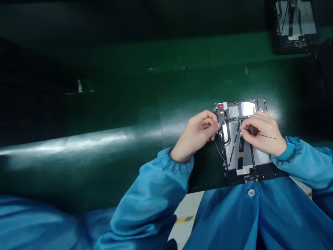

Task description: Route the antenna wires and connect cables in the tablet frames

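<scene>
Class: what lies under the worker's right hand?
The opened tablet on the green belt; black ribbon cables run out beneath the right hand. The parts directly beneath it are covered.

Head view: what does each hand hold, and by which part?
Left hand pinches a thin wire near its upper end, by the open tablet. Right hand pinches a thin dark strand; by which part cannot be told.

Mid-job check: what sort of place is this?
Probably an electronics assembly line: an opened tablet lies on a green belt, a second opened unit sits farther along, and the worker wears a blue smock.
</scene>
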The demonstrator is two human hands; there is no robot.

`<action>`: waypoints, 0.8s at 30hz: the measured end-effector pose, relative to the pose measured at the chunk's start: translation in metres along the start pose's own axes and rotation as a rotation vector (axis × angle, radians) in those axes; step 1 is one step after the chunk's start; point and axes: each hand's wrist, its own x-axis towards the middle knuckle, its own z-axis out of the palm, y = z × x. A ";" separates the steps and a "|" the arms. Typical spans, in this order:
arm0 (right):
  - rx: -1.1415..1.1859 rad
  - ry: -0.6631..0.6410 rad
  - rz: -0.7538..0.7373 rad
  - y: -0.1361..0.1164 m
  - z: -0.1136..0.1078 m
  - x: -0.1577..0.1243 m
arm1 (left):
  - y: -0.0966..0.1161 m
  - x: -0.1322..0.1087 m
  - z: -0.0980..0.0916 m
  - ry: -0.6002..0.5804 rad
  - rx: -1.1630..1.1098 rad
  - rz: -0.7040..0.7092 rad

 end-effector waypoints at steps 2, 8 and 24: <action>0.001 0.004 -0.005 0.002 0.000 -0.001 | 0.004 0.002 -0.002 -0.029 0.065 -0.017; 0.012 0.014 -0.052 0.007 0.001 0.000 | 0.036 0.014 -0.010 -0.083 0.688 0.179; 0.013 0.029 -0.089 0.011 0.003 0.001 | 0.073 0.042 -0.002 -0.317 1.186 0.250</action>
